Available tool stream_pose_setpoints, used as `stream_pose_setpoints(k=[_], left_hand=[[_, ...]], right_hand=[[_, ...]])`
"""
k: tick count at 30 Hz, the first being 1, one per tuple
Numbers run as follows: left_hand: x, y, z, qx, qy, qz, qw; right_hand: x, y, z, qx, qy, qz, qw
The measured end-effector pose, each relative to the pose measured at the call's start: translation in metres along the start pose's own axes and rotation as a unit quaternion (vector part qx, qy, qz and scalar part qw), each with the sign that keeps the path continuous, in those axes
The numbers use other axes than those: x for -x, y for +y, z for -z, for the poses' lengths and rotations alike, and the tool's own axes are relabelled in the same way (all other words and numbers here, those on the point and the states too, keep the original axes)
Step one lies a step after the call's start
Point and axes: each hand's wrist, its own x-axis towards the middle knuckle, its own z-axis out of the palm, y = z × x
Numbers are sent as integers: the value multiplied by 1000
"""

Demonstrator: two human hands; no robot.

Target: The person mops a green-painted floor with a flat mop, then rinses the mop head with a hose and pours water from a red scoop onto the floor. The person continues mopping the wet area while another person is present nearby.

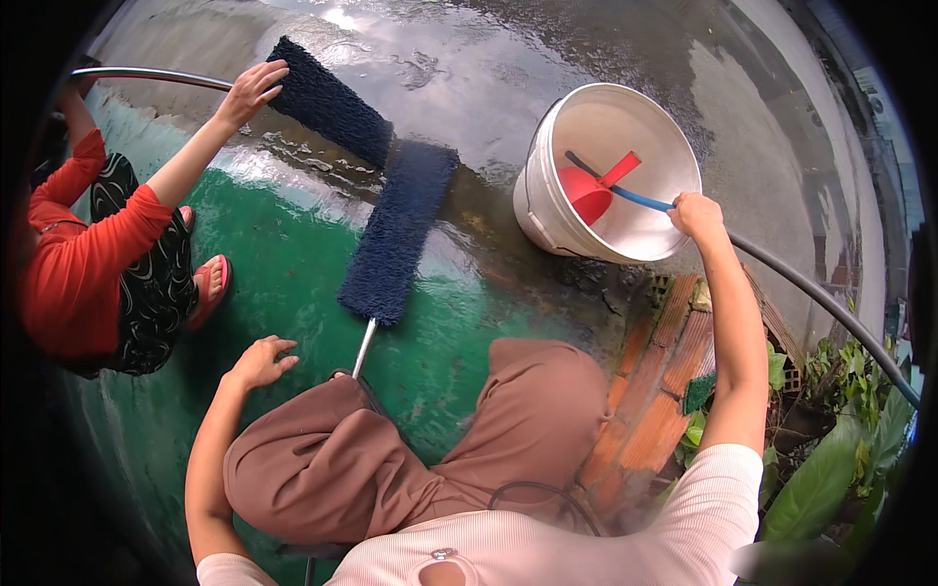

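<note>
Our right hand (pixel 696 213) has its grip closed around the dark rubber hose (pixel 831 308) at the white plastic bucket (pixel 547 210); our left hand (pixel 262 359) hovers with its grip open, empty.

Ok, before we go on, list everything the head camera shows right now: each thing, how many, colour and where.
bucket: 1, white, tilted on the wet ground ahead right
scoop: 1, red, inside the bucket
hose: 1, dark with a blue end, running from the right edge into the bucket
mop heads: 2, dark blue, flat on the wet ground, centre and upper left
mop handle: 1, metal, running from the nearer mop head toward the knees
metal pole: 1, silver, upper left
bricks: a patch, reddish, lower right
plants: green, right edge
other person: 1, red top, pink sandals, left; hand on the farther mop head
left hand: open, above the green floor, holding nothing
right hand: gripping the hose at the bucket rim
</note>
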Motion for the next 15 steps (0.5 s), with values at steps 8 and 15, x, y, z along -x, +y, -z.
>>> stream_pose_setpoints(k=[8,15], left_hand=[[-78,116,99,-137,102,-194,966],[-135,199,124,-101,185,-294,933]], right_hand=[[106,43,47,-115,-20,-115,987],[162,36,53,-104,21,-111,988]])
